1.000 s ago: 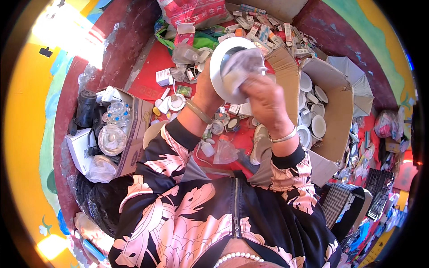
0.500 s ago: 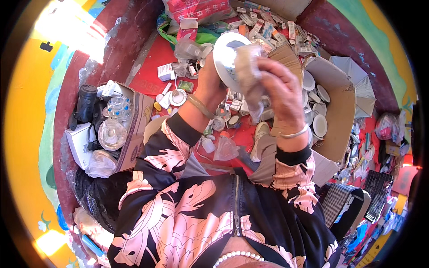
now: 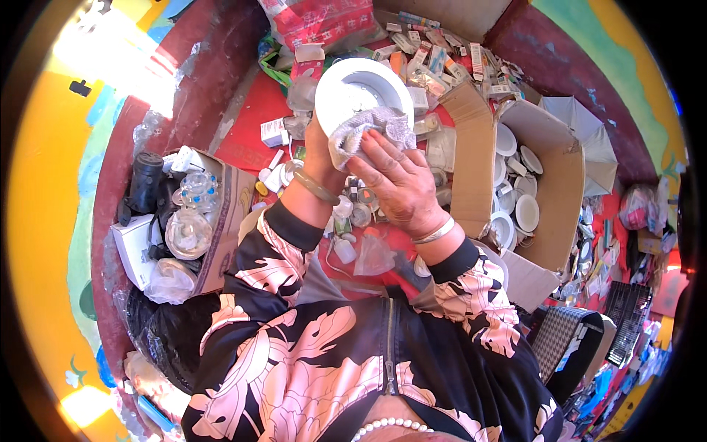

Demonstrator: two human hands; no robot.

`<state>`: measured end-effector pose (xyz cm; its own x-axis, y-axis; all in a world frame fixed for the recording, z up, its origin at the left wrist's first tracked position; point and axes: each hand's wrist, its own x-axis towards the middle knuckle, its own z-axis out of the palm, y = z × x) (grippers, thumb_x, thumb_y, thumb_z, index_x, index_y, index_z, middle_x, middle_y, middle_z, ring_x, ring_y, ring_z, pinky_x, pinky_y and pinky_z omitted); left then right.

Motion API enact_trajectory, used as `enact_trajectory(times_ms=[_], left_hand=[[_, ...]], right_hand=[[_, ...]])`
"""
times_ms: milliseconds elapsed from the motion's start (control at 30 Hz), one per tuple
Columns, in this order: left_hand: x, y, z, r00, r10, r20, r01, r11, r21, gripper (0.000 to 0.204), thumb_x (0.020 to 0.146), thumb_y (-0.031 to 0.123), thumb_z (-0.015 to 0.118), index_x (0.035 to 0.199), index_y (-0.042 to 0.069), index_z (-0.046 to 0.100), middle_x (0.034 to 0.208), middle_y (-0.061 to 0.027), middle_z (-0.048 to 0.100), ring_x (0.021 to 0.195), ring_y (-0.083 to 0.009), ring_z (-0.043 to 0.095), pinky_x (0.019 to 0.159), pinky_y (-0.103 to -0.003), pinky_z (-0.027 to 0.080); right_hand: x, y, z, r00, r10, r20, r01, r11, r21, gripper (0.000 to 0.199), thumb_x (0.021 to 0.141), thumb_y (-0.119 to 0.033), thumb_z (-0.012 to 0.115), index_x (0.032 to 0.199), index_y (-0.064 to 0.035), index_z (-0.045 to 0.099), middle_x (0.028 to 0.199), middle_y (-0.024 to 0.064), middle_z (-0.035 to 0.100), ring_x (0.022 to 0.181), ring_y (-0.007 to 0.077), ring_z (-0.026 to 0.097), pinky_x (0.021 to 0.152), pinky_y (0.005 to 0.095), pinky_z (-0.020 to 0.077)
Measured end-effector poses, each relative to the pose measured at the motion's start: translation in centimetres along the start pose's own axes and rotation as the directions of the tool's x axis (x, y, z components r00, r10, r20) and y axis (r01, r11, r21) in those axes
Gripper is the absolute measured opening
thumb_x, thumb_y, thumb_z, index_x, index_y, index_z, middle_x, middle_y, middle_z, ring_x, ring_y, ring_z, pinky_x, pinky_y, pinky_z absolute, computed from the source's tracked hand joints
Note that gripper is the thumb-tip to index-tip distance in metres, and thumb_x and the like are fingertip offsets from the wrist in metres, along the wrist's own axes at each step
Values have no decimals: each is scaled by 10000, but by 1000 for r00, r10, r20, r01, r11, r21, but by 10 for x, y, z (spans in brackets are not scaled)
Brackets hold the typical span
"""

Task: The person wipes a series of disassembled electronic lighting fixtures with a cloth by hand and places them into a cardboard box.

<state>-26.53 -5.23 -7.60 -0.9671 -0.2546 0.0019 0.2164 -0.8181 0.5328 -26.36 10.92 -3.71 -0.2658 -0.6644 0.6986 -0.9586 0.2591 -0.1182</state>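
In the head view, the left hand (image 3: 322, 149) has hold of a white round fixture (image 3: 356, 94) by its left and near side; most of its fingers are hidden behind the piece, so how far they curl cannot be told. The fixture is held up at the far middle of the scene, above the red covering (image 3: 255, 102), its hollow face turned toward the camera. The right hand (image 3: 398, 181) lies over a crumpled grey cloth (image 3: 374, 131), its fingers fairly straight and a little spread, pressing the cloth against the fixture's near right rim. Whether that grip also pinches the cloth from below cannot be told.

The left forearm reaches forward, with a bangle (image 3: 315, 186) on the wrist. The right arm angles forward and leftward, back of the hand up, fingers pointing far left. To the right stands an open cardboard box (image 3: 558, 206) of white round pieces.
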Motion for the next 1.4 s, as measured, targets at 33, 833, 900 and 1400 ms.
enact_trajectory(times_ms=[33,833,900,1400], left_hand=[[0,4,4,999,5,39,-4,1000,-20,398,937,298,383,1172,-6,485,1080,-138,586,946,-248,601,815,-358,505],[-1,-11,-18,951,-127,281,-43,848,528,371,864,63,538,1225,6,479,1144,-102,579,1016,-177,571,867,-303,468],[-5,-10,-10,955,-132,267,-48,817,574,403,828,82,587,1214,21,490,1137,-95,582,1020,-168,570,864,-288,458],[-10,-9,14,906,-304,293,60,779,625,343,848,134,555,1167,18,505,1087,-91,581,1016,-177,567,877,-288,449]], right_hand=[[-2,7,1,1000,-17,-10,17,1000,1,411,748,-77,530,1149,-134,592,1228,108,555,1121,217,552,753,331,438],[-9,44,-16,636,751,178,-297,26,955,348,874,-55,578,1198,-63,452,1107,9,498,1017,98,464,896,242,368],[-1,40,-21,645,749,155,-319,79,944,392,887,-93,571,1256,-53,446,1148,31,513,1063,113,466,918,248,364],[-1,51,-44,804,581,127,-465,481,743,267,846,-129,631,1076,5,630,1011,75,618,932,142,553,830,254,423]])
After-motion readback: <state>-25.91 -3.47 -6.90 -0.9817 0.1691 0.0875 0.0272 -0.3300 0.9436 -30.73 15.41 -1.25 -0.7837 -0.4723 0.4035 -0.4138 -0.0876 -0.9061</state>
